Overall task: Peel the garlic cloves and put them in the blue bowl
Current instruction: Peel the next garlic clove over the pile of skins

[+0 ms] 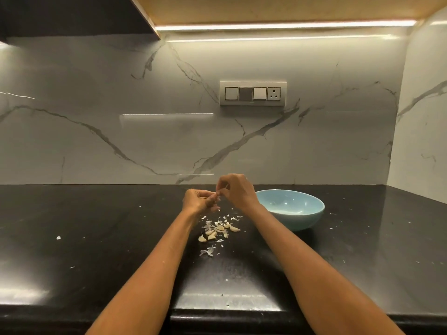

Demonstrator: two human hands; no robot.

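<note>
Both your hands are up together over the glossy black stone counter (96, 238), which is speckled with tiny white flecks. Your left hand (198, 201) has its fingers curled round a small pale garlic clove (217, 196), and your right hand (235, 189) pinches at the top of that same clove with fingertips, so the 2 hands meet right there. Can't tell how much skin is on it, too small.

Just below your hands sits a loose pile of cream-coloured, curved garlic cloves (219, 229) on the counter, roughly 6 I can count, mixed in with thin papery white peel scraps (208, 251) that look flaky and translucent. Some scraps lie a bit nearer you, apart from the pile.

The 1 round, smooth pale-blue ceramic bowl (294, 222) stands just right of the pile, partly behind your right wrist. Its inside is shiny; what's in it I can't make out.

Behind is a white marble-look wall with grey veins and 1 switch panel (252, 93): 3 square switches plus 1 socket.
</note>
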